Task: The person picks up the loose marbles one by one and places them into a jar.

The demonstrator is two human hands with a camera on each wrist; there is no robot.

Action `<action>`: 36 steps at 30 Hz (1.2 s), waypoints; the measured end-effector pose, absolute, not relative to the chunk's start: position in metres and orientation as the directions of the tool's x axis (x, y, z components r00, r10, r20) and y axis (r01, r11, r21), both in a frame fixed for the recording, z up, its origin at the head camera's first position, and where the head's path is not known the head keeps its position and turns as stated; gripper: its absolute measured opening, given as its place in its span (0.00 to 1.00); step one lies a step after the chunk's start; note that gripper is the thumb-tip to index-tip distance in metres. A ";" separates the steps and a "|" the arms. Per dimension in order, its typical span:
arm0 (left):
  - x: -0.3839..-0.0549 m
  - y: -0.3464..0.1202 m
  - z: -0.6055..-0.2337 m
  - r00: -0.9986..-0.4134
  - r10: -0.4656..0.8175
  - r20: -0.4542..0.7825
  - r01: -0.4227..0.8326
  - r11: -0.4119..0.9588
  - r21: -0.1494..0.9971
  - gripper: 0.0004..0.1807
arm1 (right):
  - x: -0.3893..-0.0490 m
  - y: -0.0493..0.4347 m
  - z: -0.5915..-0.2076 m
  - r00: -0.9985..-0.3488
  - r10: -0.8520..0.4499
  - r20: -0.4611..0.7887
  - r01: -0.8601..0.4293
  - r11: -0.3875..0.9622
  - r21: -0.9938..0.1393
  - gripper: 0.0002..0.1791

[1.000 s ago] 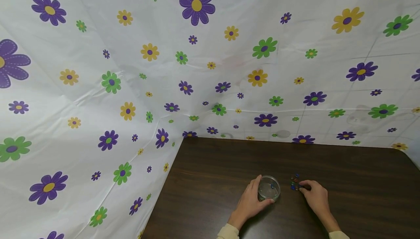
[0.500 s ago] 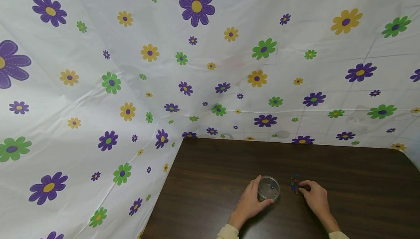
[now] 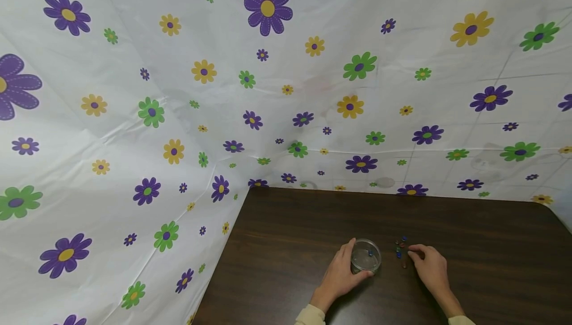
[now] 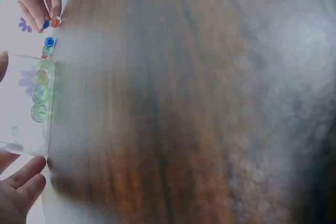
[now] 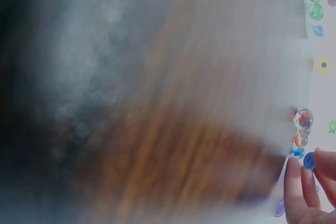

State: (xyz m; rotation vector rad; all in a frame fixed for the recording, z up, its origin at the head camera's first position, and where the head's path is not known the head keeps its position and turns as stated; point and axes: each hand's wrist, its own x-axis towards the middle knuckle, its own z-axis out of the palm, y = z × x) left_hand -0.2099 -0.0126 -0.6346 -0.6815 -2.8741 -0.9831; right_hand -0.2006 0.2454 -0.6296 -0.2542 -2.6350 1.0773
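Observation:
My left hand point(image 3: 340, 273) holds a round clear container point(image 3: 365, 263) from its left side, thumb at the near side. Several green and amber glass marbles point(image 4: 41, 94) lie along its bottom, seen through the wall in the left wrist view. My right hand point(image 3: 431, 269) is to the right, with a blue marble point(image 5: 309, 161) pinched between thumb and fingertips. Beside those fingertips is a loose group of blue, green and orange marbles point(image 3: 399, 254) on the table. An orange-swirled marble point(image 4: 55, 22) lies close to the right fingers.
The dark wood-grain table point(image 3: 290, 235) runs back to a white sheet point(image 3: 313, 82) printed with purple, green and yellow flowers. The sheet also hangs along the table's left side. The loose marbles lie between the container and my right hand.
One brownish marble by my right hand has rolled a little toward me. The right fingertips have shifted slightly, and the blue marble no longer shows there in the head view. The left hand stays put.

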 end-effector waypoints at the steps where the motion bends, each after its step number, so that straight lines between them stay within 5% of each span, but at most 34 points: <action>1: -0.210 -0.013 -0.635 -0.903 0.395 0.165 0.414 0.706 0.574 0.51 | -0.200 0.245 -0.630 -0.942 0.272 0.197 0.054 0.702 -0.710 0.06; 36: -0.211 -0.013 -0.638 -0.892 0.403 0.203 0.442 0.689 0.575 0.51 | -0.198 0.212 -0.615 -0.876 0.301 0.377 -0.092 0.662 -0.744 0.07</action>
